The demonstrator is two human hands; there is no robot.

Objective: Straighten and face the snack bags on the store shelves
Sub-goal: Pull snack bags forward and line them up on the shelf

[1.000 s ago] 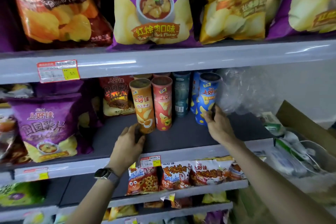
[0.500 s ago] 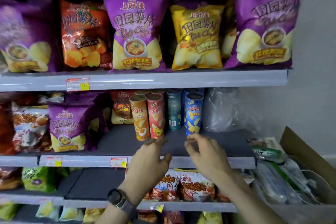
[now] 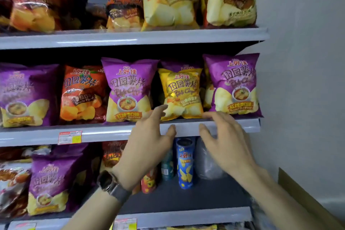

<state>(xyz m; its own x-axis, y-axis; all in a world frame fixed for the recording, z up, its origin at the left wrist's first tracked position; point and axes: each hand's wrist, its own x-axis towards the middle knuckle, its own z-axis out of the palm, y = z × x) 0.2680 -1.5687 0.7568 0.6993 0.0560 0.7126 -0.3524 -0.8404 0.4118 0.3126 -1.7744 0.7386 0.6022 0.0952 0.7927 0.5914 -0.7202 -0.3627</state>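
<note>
Grey store shelves (image 3: 186,129) with snack bags (image 3: 128,89) and canisters (image 3: 184,164)

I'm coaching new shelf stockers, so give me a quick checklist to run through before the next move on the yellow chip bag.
1. Left hand free to grasp: ok, open and holding nothing.
2. Right hand free to grasp: ok, open and holding nothing.
3. Yellow bag label facing front: ok.
4. Yellow bag pulled forward to the shelf edge: cannot tell, depth is unclear.
5. Grip on the yellow bag: not ok, neither hand holds it; fingers are straight near its lower corners.
</note>
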